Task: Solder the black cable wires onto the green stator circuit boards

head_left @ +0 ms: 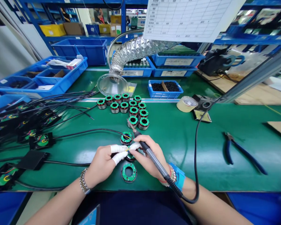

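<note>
My right hand is closed round a soldering iron, whose tip points up and away toward the grouped motor stators. My left hand, with white finger covers on thumb and forefinger, pinches a thin yellow wire end. The covered fingertips of my right hand meet it there. Below the fingertips sits a stator, mostly hidden by them. Just beyond is a stator with a green board, where a black cable's coloured wires end. Nearer me lies another green ring-shaped stator.
Black cables with green-boarded parts crowd the left side. A fume duct hangs behind the stators. At right lie blue-handled pliers, a tape roll and a soldering iron stand. A blue bin stands at the back.
</note>
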The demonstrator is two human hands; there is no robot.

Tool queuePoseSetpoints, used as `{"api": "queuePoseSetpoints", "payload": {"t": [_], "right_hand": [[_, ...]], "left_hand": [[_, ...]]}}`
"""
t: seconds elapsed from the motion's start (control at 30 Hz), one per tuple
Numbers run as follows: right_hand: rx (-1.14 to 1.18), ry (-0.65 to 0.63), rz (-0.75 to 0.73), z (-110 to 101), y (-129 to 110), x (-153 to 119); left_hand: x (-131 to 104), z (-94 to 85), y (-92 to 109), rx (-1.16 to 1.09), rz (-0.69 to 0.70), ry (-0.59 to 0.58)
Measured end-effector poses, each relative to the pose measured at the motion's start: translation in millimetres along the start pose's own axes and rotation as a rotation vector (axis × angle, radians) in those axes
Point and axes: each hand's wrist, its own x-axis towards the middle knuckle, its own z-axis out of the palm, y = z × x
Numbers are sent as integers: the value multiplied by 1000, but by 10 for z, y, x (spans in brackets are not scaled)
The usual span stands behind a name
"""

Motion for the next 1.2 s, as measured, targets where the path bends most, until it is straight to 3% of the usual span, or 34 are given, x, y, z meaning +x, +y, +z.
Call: {"api": "queuePoseSetpoints", "payload": {"t": [0.13,0.23,0.33,0.53,0.8,1.0,1.2], "right_hand": [[-32,-50,-52,-92,39,-27],[-115,-145,-58,-196,126,-70],[-151,-204,-64,-198,207,-118],[-219,-111,-142,-125,183,-135],[-282,31,-282,-649,-4,-195],[-124,-22,-132,-672,-14,-330],[-93,-49,-74,-618,40,-337]], "left_hand": [[33,-36,8,-69,-52,41],[56,-92,5,43,-40,65],[79,-112,-20,158,7,14],[163,-11,-67,215,133,8],[274,23,-22,208,132,-83],[303,37,-51,202,121,-85],[305,48,-79,199,122,-86]]}}
